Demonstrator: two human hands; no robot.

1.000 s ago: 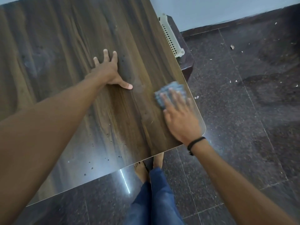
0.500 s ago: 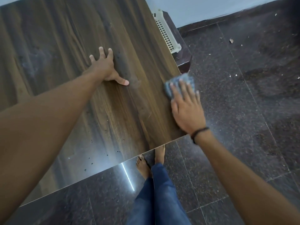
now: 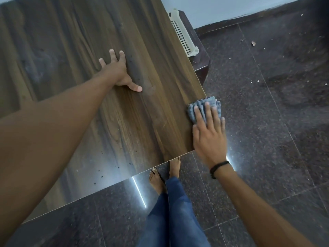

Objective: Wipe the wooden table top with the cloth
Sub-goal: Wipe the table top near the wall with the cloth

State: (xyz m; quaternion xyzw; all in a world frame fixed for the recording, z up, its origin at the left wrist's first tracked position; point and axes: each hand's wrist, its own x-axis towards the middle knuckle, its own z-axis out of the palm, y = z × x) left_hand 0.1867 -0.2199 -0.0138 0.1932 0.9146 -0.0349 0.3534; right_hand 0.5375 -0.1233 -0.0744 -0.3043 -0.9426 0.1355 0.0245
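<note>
**Mia:** What is closest to us?

**Ben:** Two legs in blue jeans (image 3: pixel 170 214) and two bare feet (image 3: pixel 156 179). They stand on a dark, speckled tile floor (image 3: pixel 267 148), right by the near edge of the table.

**Mia:** What is on the table there?

**Ben:** The wooden table top (image 3: pixel 80 41) is brown and shiny. Small water drops (image 3: pixel 116 166) sit near its close edge.

**Mia:** Where is the cloth?

**Ben:** The blue-grey cloth (image 3: pixel 211 100) is folded up. It lies at the right edge of the table top, near the front corner. Part of it pokes out past the edge.

**Mia:** Who has it?

**Ben:** The right hand (image 3: pixel 209 139) is on top of it. Its fingers (image 3: pixel 207 113) are straight and lie flat, pressing the cloth down. They are not curled round it. There is a black band (image 3: pixel 219 168) on that wrist.

**Mia:** And the other hand?

**Ben:** The left hand (image 3: pixel 119 72) is farther in, near the middle of the table top. It lies flat on the wood with its fingers (image 3: pixel 112 54) spread wide and the thumb out to the side. It holds nothing. It is well apart from the cloth.

**Mia:** What is behind the table?

**Ben:** A white plastic basket (image 3: pixel 183 34) with little holes sits on a dark wooden stand (image 3: pixel 201 66), partly hidden by the table. Small bits of litter (image 3: pixel 253 43) lie on the floor. A pale wall (image 3: pixel 231 8) is at the back.
</note>
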